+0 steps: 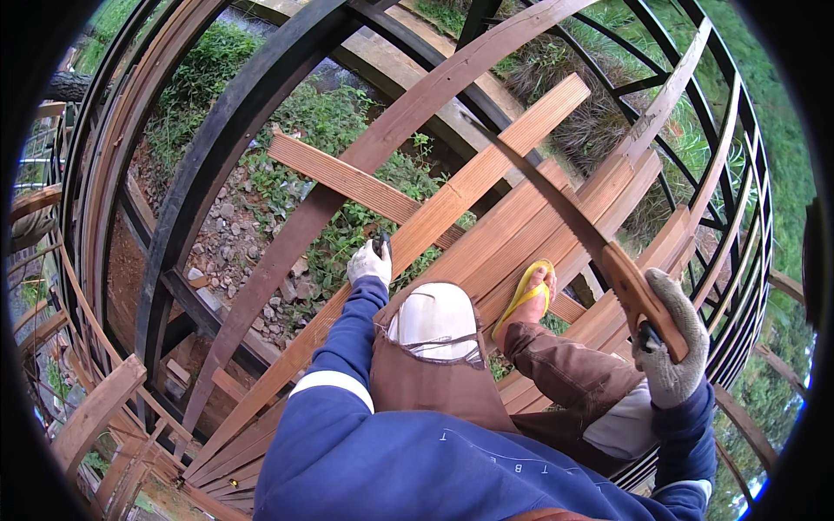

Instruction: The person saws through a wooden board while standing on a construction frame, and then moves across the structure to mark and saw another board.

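Note:
My right hand (674, 339), in a grey glove, is wrapped round the wooden handle of a handsaw (565, 204). The saw's long dark blade points up and left, its tip over the far part of a ridged wooden plank (469, 187). My left hand (372, 263), in a pale glove, grips that plank at its left edge, with something black showing at its fingertips. The plank runs diagonally away from me, across a shorter crosswise board (347, 181). More ridged boards (508, 230) lie side by side to its right.
My foot in a yellow flip-flop (530, 295) stands on the boards. A curved brown beam (382, 139) and dark metal beams (195, 174) span gaps over rubble (230, 230) and plants. Dark metal railing bars (730, 156) rise at the right. A squared timber (100, 412) juts in at lower left.

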Tool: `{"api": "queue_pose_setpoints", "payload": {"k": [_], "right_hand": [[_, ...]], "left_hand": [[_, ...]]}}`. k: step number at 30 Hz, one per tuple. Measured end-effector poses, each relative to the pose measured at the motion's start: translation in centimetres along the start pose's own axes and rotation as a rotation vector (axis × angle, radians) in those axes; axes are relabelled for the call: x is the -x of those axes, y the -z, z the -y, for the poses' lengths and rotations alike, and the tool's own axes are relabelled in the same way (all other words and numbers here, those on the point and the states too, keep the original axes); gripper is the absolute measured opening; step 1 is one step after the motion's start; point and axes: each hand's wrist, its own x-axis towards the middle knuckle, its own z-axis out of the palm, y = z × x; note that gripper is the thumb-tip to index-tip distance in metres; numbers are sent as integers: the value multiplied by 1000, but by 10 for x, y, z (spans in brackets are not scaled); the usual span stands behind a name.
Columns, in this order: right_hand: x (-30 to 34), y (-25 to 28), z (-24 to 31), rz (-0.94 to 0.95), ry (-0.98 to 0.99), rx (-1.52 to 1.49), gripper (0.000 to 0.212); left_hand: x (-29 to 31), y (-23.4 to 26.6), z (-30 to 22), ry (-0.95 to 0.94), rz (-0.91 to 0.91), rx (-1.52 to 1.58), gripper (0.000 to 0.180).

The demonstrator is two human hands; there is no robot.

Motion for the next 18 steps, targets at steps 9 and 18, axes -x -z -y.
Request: {"api": "queue_pose_setpoints", "payload": {"k": [9,18], "right_hand": [[-51,-63,13,232,38,100,58],[-58,-70,17,333,-129,57,57]], "left_hand": [[0,16,-11,13,94,-26,58],[-5,29,-13,66,240,-43,56]]}}
